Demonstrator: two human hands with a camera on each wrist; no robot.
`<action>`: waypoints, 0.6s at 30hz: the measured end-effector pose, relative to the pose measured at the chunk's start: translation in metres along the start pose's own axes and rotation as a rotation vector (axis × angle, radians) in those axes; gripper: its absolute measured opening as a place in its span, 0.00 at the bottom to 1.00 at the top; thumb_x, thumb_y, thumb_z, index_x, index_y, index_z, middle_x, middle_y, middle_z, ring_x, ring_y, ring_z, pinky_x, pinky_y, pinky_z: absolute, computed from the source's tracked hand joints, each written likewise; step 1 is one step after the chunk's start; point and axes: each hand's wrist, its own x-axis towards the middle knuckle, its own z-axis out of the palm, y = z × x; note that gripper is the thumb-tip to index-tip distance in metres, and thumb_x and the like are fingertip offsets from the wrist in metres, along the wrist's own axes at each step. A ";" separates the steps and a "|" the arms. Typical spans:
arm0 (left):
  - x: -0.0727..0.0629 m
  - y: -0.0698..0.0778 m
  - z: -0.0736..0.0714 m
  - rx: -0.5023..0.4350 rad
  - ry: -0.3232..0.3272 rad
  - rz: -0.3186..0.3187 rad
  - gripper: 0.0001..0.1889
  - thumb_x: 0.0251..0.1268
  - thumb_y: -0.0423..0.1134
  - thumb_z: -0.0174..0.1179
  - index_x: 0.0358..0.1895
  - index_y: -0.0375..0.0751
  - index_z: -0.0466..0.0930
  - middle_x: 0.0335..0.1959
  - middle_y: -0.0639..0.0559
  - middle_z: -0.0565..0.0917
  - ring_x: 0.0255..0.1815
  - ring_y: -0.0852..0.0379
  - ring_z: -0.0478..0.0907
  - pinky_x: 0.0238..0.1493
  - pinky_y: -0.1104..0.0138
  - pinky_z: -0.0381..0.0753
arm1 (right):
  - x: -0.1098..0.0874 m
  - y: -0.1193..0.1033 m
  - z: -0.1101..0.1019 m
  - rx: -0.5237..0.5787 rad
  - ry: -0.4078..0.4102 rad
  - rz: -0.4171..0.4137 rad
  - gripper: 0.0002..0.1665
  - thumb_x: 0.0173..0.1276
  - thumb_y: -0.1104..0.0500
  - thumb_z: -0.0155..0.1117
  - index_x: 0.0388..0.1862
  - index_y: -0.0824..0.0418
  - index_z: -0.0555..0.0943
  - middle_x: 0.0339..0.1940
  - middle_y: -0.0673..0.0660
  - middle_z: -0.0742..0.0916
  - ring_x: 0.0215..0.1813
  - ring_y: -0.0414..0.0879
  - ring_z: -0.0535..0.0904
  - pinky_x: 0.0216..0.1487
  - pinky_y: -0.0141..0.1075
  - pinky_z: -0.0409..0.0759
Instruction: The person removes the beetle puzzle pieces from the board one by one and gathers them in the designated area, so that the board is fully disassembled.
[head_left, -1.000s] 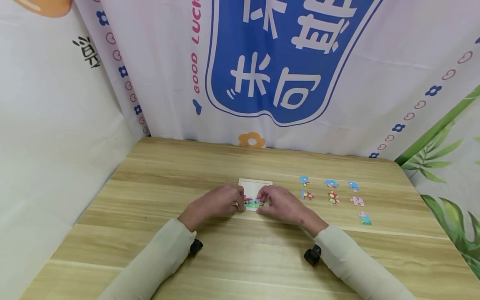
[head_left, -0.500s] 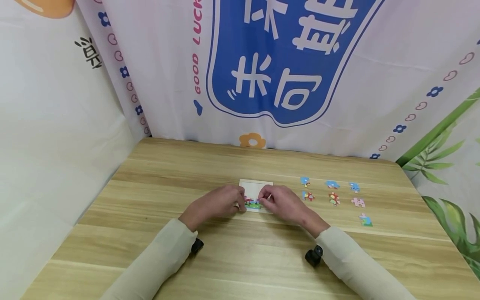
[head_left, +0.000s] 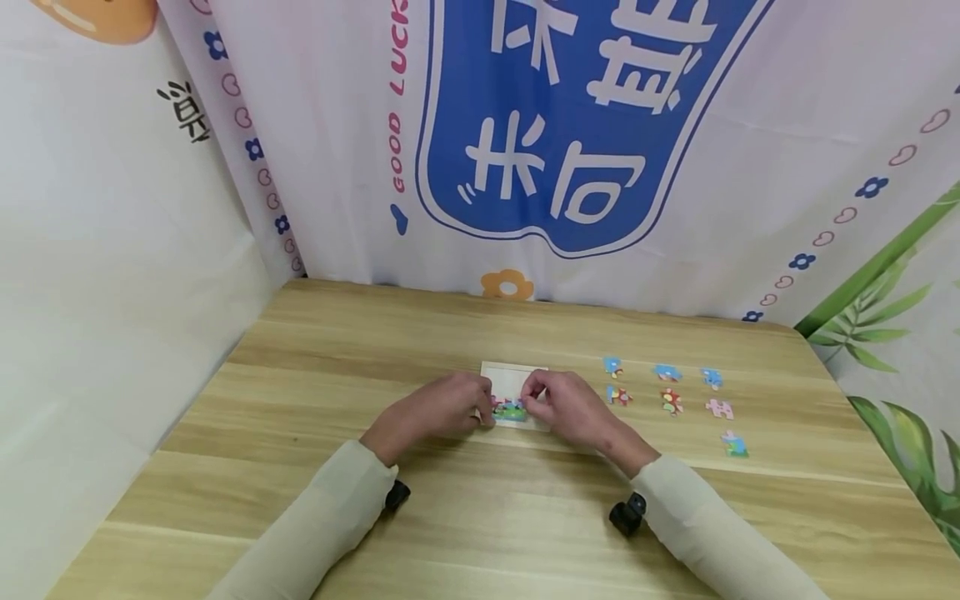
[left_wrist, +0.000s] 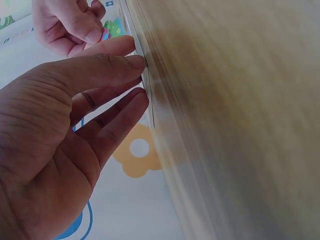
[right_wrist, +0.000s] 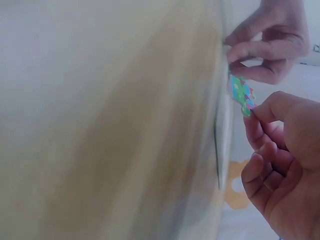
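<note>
A shallow white puzzle tray [head_left: 508,380] lies mid-table, with colourful joined puzzle pieces [head_left: 507,410] along its near side. My left hand [head_left: 450,402] holds the tray's left edge; the left wrist view shows its thumb and fingertips at that rim. On the tray's right side, my right hand [head_left: 573,407] pinches a puzzle piece between thumb and forefinger. Seen from the right wrist, the green and blue pieces [right_wrist: 241,92] tilt up from the tray, and the pinched one's outline is partly covered by fingertips. The other right fingers curl loosely.
Several loose jigsaw pieces lie to the right in rough rows, among them a blue piece [head_left: 666,372], a red piece [head_left: 671,402], a pink piece [head_left: 720,408] and a green-blue piece [head_left: 735,444]. A printed curtain [head_left: 337,167] hangs behind the wooden table [head_left: 360,333].
The right thumb and forefinger have drawn together at the piece and shifted slightly away from the tray's near edge. The left hand stays at the tray; the head view has tilted slightly.
</note>
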 end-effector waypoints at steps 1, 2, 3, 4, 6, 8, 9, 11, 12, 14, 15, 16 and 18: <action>0.000 0.000 0.001 -0.003 0.002 -0.002 0.10 0.62 0.24 0.69 0.34 0.44 0.94 0.37 0.55 0.83 0.38 0.61 0.78 0.43 0.69 0.79 | -0.001 0.000 -0.001 -0.007 0.005 0.003 0.05 0.74 0.61 0.64 0.36 0.54 0.84 0.33 0.44 0.86 0.28 0.38 0.76 0.32 0.35 0.78; -0.001 0.001 0.001 -0.002 0.004 -0.005 0.10 0.62 0.24 0.69 0.34 0.44 0.94 0.37 0.55 0.83 0.38 0.61 0.78 0.43 0.69 0.79 | -0.002 0.001 -0.002 -0.013 0.012 0.003 0.05 0.74 0.61 0.64 0.36 0.54 0.85 0.33 0.44 0.86 0.27 0.39 0.76 0.31 0.35 0.77; -0.002 0.001 0.002 -0.004 0.009 -0.005 0.10 0.62 0.24 0.69 0.34 0.44 0.94 0.37 0.55 0.83 0.38 0.61 0.78 0.43 0.69 0.79 | -0.003 0.001 -0.004 -0.019 0.017 0.001 0.05 0.74 0.61 0.64 0.36 0.54 0.84 0.33 0.44 0.86 0.25 0.39 0.75 0.31 0.36 0.77; -0.002 0.001 0.002 -0.004 0.013 -0.004 0.10 0.61 0.23 0.69 0.34 0.44 0.94 0.37 0.55 0.83 0.38 0.62 0.77 0.42 0.70 0.79 | -0.004 0.002 -0.007 -0.023 0.023 0.003 0.06 0.74 0.61 0.64 0.36 0.53 0.84 0.33 0.44 0.86 0.25 0.39 0.74 0.31 0.36 0.76; -0.002 0.002 0.001 -0.002 0.021 0.004 0.10 0.61 0.23 0.70 0.33 0.43 0.94 0.35 0.55 0.83 0.36 0.62 0.77 0.41 0.70 0.78 | -0.006 0.003 -0.013 -0.027 0.025 0.011 0.05 0.74 0.61 0.64 0.36 0.53 0.84 0.34 0.44 0.86 0.25 0.40 0.74 0.31 0.37 0.76; -0.002 0.002 0.001 0.004 0.025 0.010 0.10 0.61 0.24 0.70 0.31 0.43 0.93 0.33 0.57 0.82 0.34 0.63 0.75 0.39 0.70 0.77 | -0.010 0.005 -0.018 -0.026 0.019 0.014 0.05 0.74 0.61 0.64 0.36 0.53 0.83 0.34 0.44 0.86 0.27 0.40 0.75 0.33 0.37 0.77; -0.002 0.002 0.001 0.007 0.027 0.013 0.10 0.61 0.23 0.70 0.30 0.43 0.93 0.32 0.57 0.82 0.33 0.63 0.74 0.38 0.71 0.77 | -0.012 0.007 -0.021 -0.023 0.015 0.016 0.05 0.74 0.60 0.64 0.36 0.52 0.83 0.35 0.45 0.86 0.29 0.41 0.76 0.34 0.37 0.77; -0.002 0.002 0.001 0.009 0.029 0.020 0.11 0.62 0.23 0.69 0.26 0.43 0.90 0.30 0.58 0.80 0.32 0.63 0.72 0.36 0.71 0.75 | -0.016 0.011 -0.027 -0.018 0.012 0.010 0.05 0.74 0.61 0.65 0.36 0.54 0.83 0.35 0.45 0.86 0.31 0.42 0.77 0.35 0.37 0.78; -0.002 0.003 0.001 0.009 0.031 0.022 0.12 0.62 0.23 0.69 0.25 0.44 0.89 0.30 0.58 0.79 0.31 0.63 0.72 0.36 0.71 0.75 | -0.018 0.013 -0.030 -0.017 0.011 0.009 0.04 0.74 0.61 0.65 0.37 0.54 0.83 0.35 0.46 0.86 0.32 0.42 0.77 0.35 0.37 0.78; -0.002 0.003 0.001 0.009 0.033 0.031 0.14 0.63 0.23 0.68 0.23 0.44 0.87 0.28 0.58 0.77 0.30 0.63 0.70 0.35 0.71 0.73 | -0.022 0.019 -0.037 -0.016 0.011 0.008 0.04 0.74 0.61 0.66 0.37 0.55 0.84 0.35 0.46 0.86 0.32 0.43 0.77 0.35 0.37 0.77; -0.001 0.003 0.001 0.011 0.035 0.034 0.14 0.64 0.23 0.67 0.22 0.44 0.86 0.27 0.57 0.76 0.30 0.62 0.69 0.34 0.71 0.72 | -0.025 0.022 -0.040 -0.016 0.009 0.008 0.04 0.74 0.62 0.66 0.37 0.55 0.84 0.35 0.46 0.86 0.32 0.43 0.77 0.34 0.37 0.77; -0.001 0.003 0.001 0.011 0.035 0.036 0.15 0.65 0.24 0.67 0.21 0.44 0.85 0.27 0.57 0.76 0.29 0.62 0.68 0.34 0.71 0.72 | -0.028 0.025 -0.044 -0.017 0.006 0.011 0.03 0.74 0.61 0.66 0.38 0.55 0.84 0.35 0.46 0.86 0.32 0.44 0.77 0.33 0.36 0.77; -0.001 0.002 0.002 0.015 0.034 0.032 0.15 0.66 0.25 0.67 0.21 0.44 0.84 0.27 0.57 0.75 0.29 0.62 0.67 0.33 0.71 0.70 | -0.034 0.031 -0.051 -0.024 0.005 0.022 0.03 0.75 0.61 0.66 0.38 0.55 0.84 0.35 0.46 0.85 0.32 0.44 0.76 0.33 0.36 0.76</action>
